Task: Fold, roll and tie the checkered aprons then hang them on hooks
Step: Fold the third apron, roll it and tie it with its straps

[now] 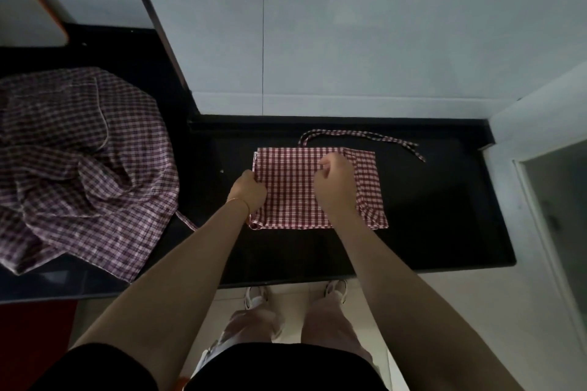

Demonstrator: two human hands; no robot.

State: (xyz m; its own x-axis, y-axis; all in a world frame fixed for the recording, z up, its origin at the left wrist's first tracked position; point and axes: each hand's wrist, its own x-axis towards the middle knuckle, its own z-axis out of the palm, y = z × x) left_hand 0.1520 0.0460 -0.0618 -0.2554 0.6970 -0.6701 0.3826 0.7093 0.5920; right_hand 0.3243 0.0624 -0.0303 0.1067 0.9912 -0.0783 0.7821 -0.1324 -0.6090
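Folded red checkered apron [295, 197] on the black bench [444, 216], flat, in the middle, in a rectangle. Left hand [249, 189] at the left edge of the apron, fingers curled on the cloth there, gripping it. Right hand [335, 181] over the upper right part of the apron, fingers curled; cloth pinched or not, impossible to tell. Apron strap [359, 136] on the bench behind the folded cloth, near the white wall [349, 41], one end loose toward the right. Heap of unfolded checkered aprons [79, 162] at the left on the bench, well apart from the folded one, with one strap end hanging out near the left forearm.
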